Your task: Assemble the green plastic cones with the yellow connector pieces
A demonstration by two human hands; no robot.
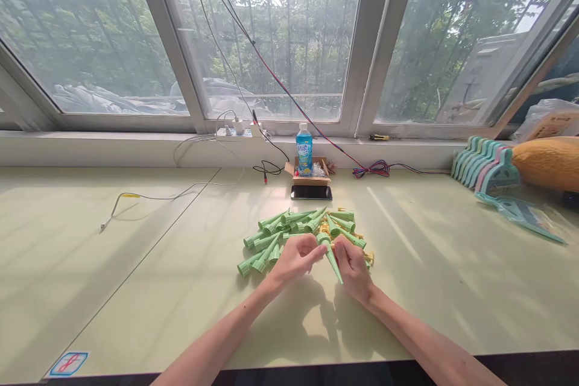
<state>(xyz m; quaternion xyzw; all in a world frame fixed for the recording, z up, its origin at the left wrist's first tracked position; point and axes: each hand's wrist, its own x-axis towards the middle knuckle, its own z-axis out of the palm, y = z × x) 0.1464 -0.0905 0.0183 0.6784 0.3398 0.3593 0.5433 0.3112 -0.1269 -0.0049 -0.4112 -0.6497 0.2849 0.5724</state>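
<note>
A green plastic watering spike point(333, 265) hangs between my two hands, its wide capped end up and its point toward me. My left hand point(296, 259) is closed at the wide end, the thumb reaching against it; its curled fingers are partly hidden. Just right of the spike, my right hand point(354, 268) pinches a small yellow plastic piece point(333, 245), mostly covered by the fingers. Behind both hands lies a heap of similar green spikes point(266, 247). Small yellow plastic parts point(370, 256) lie at the right side of the heap.
Beyond the heap are a black phone point(311, 192) and an open cardboard box point(312, 181) with a blue drink bottle point(304, 151). Bundled cables point(373, 169) lie near the window ledge. Pastel hangers point(486, 166) stand far right. A thin cable point(154, 198) crosses the left table.
</note>
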